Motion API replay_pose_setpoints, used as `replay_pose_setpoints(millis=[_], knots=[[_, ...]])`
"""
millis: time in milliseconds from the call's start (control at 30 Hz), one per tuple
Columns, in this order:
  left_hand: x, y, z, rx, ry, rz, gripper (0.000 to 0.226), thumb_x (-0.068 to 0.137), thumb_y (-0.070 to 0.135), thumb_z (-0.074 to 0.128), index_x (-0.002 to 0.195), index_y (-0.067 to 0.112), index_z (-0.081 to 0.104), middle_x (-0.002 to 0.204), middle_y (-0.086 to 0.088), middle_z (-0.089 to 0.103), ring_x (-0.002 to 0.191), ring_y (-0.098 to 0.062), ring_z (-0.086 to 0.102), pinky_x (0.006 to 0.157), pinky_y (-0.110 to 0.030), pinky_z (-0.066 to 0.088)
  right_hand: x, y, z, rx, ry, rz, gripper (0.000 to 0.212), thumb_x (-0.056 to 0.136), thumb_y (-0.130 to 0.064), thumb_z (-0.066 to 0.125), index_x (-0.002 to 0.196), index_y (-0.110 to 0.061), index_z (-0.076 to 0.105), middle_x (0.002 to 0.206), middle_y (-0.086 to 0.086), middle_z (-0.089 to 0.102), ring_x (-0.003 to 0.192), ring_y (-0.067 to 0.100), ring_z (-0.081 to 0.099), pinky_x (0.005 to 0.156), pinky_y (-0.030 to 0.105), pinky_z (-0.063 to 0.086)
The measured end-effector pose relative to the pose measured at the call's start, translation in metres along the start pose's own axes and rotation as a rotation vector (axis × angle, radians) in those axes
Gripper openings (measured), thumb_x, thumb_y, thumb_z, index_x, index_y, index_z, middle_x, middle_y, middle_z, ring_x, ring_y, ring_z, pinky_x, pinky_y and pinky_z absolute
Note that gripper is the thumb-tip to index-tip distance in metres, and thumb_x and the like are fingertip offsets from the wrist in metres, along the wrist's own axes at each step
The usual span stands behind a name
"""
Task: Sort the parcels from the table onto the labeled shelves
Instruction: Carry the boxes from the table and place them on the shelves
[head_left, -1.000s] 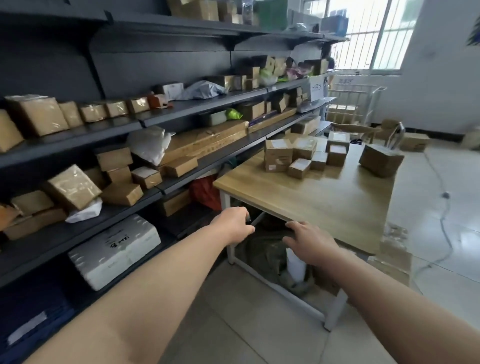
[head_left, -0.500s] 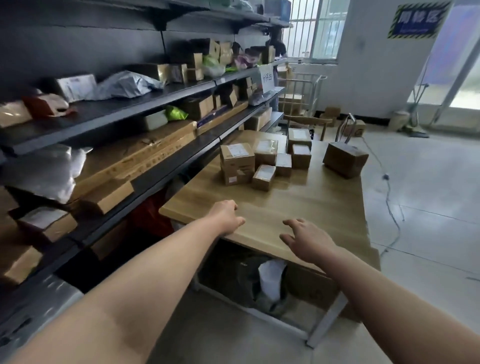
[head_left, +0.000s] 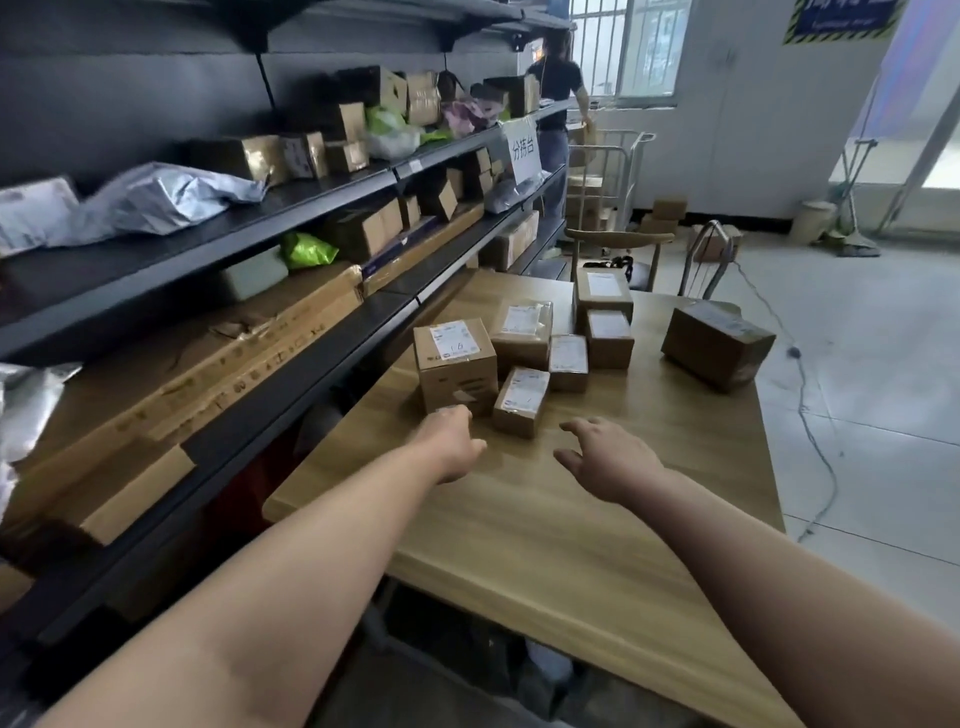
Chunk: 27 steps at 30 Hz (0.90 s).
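Observation:
Several cardboard parcels with white labels sit in a cluster on the wooden table. The largest, a cube box marked "16", stands nearest the shelves, with a small box leaning beside it. Another brown box lies apart at the table's right side. My left hand reaches over the table just in front of the cube box, fingers curled and holding nothing. My right hand hovers a little right of the small box, fingers spread and empty. Dark shelves full of parcels run along the left.
A person stands at the far end of the shelves beside a metal cart. A wooden chair and a metal chair back stand behind the table. A cable trails over the tiled floor on the right.
I have come closer to the table. Both hands have moved forward from the table's near edge to just short of the parcel cluster. Nothing has been picked up.

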<state>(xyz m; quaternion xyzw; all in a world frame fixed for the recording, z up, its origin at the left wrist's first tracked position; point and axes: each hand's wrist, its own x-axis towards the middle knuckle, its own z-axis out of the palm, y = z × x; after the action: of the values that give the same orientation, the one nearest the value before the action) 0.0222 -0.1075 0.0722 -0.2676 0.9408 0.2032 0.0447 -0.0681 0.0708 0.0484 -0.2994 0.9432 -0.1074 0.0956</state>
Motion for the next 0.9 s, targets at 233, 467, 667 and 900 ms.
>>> replay_pose_setpoints(millis=[233,467,667,900], knots=[[0.069,-0.021,-0.016,-0.043,0.045,-0.070,0.055,0.095,0.033,0.056,0.145,0.018,0.038,0.148,-0.003,0.042,0.134,-0.024,0.042,0.105,-0.037,0.037,0.098,-0.019,-0.003,0.019,-0.057,-0.056,0.049,0.096,-0.046,0.043,0.141,-0.026,0.040,0.142,0.003,0.045,0.127,0.025,0.044,0.098,0.042,0.043],[0.150,-0.061,-0.028,-0.072,-0.020,-0.108,0.050,0.095,0.033,0.056,0.140,0.015,0.042,0.141,-0.008,0.048,0.127,-0.027,0.048,0.102,-0.037,0.042,0.177,-0.042,0.014,0.006,-0.083,-0.049,0.049,0.096,-0.044,0.043,0.142,-0.026,0.039,0.144,0.002,0.044,0.129,0.024,0.045,0.096,0.039,0.043],[0.232,-0.086,-0.033,-0.138,-0.112,-0.089,0.062,0.096,0.031,0.054,0.150,0.017,0.027,0.148,-0.009,0.041,0.131,-0.029,0.044,0.106,-0.041,0.041,0.244,-0.066,0.029,0.045,-0.092,0.037,0.049,0.096,-0.043,0.045,0.141,-0.025,0.039,0.144,0.004,0.041,0.127,0.026,0.046,0.095,0.042,0.045],[0.303,-0.105,-0.024,-0.181,-0.188,-0.095,0.075,0.096,0.029,0.054,0.155,0.023,0.008,0.148,-0.014,0.040,0.131,-0.033,0.042,0.106,-0.042,0.039,0.310,-0.088,0.051,0.121,-0.100,0.147,0.057,0.096,-0.034,0.045,0.149,-0.029,0.024,0.160,0.007,0.007,0.141,0.032,0.027,0.108,0.045,0.030]])
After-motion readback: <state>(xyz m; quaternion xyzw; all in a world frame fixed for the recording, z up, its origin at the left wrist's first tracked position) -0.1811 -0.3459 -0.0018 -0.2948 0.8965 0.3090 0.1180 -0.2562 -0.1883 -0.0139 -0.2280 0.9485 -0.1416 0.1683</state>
